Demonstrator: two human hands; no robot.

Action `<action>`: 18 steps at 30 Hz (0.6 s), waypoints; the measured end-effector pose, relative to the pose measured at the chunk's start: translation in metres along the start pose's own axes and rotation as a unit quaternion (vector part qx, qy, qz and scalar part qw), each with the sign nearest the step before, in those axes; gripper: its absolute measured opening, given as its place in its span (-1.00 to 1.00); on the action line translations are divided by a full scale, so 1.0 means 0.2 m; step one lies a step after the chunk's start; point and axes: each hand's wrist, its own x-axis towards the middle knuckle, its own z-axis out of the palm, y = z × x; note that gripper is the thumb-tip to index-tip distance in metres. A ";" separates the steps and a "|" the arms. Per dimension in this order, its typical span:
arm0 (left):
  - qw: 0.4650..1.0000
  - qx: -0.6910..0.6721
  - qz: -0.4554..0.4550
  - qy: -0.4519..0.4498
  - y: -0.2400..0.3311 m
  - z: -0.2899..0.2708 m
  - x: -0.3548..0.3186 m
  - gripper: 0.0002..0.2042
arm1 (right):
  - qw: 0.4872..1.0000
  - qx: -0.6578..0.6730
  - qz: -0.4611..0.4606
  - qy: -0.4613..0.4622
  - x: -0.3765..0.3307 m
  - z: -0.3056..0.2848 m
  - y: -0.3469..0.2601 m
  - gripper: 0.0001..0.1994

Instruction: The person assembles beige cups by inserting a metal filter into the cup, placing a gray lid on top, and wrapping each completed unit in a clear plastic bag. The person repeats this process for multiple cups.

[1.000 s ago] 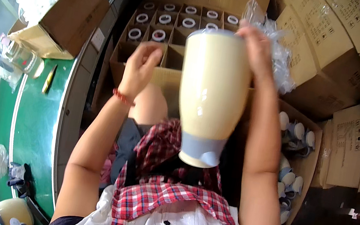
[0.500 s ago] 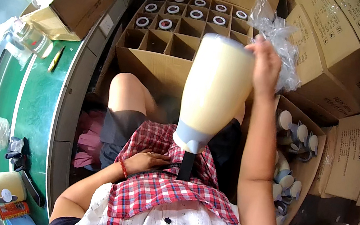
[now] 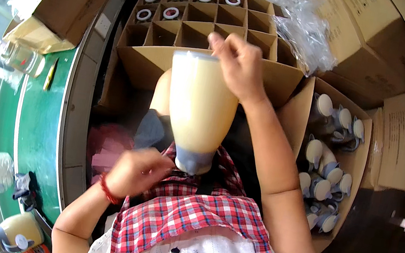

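Cream-coloured, pear-shaped plastic bottle with a grey cap (image 3: 198, 112) hangs upside down at centre frame, cap end pointing down toward the person's lap, flat base up. Long axis runs near vertical in the picture, tilted slightly so the base leans to upper left.

Right hand (image 3: 239, 65) sits at the upper end of the bottle, fingers curled over the base edge; grip closed on the bottle and carrying it. Left hand (image 3: 138, 169) is at lower left of the cap, fingers loosely bent, fingertips close to the grey cap; whether they touch it cannot be told. Left hand holds nothing that shows. The cap thus lies just right of the left hand, which is the nearer one to that end.

Around it: brown cardboard carton with a divider grid (image 3: 200, 15) at top centre, rear cells filled with capped bottles seen from above, front cells open. Crumpled clear plastic bag (image 3: 304, 28) at upper right. Open cardboard box of similar bottles lying loose (image 3: 330, 165) at right. Green counter (image 3: 37, 113) along the left, a clear glass jar (image 3: 19, 57) on it.
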 end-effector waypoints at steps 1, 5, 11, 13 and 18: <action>0.993 0.026 0.075 -0.085 0.04 0.01 0.01 -0.79 | 0.999 0.010 0.040 0.014 0.04 -0.02 0.00 -0.52; 0.949 0.100 0.224 -0.199 -0.01 0.14 0.01 -0.60 | 0.991 -0.125 0.022 0.038 0.16 -0.05 -0.04 -0.46; 0.903 0.256 0.252 -0.234 0.04 0.13 -0.02 -0.59 | 0.985 -0.175 0.009 0.002 -0.03 0.21 0.07 -0.50; 0.910 0.253 0.240 -0.226 0.05 0.13 -0.04 -0.61 | 0.982 -0.186 0.011 0.026 -0.04 0.18 0.09 -0.52; 0.901 0.299 0.249 -0.192 0.01 0.20 0.04 -0.70 | 0.978 -0.207 0.009 0.025 0.00 0.11 0.08 -0.53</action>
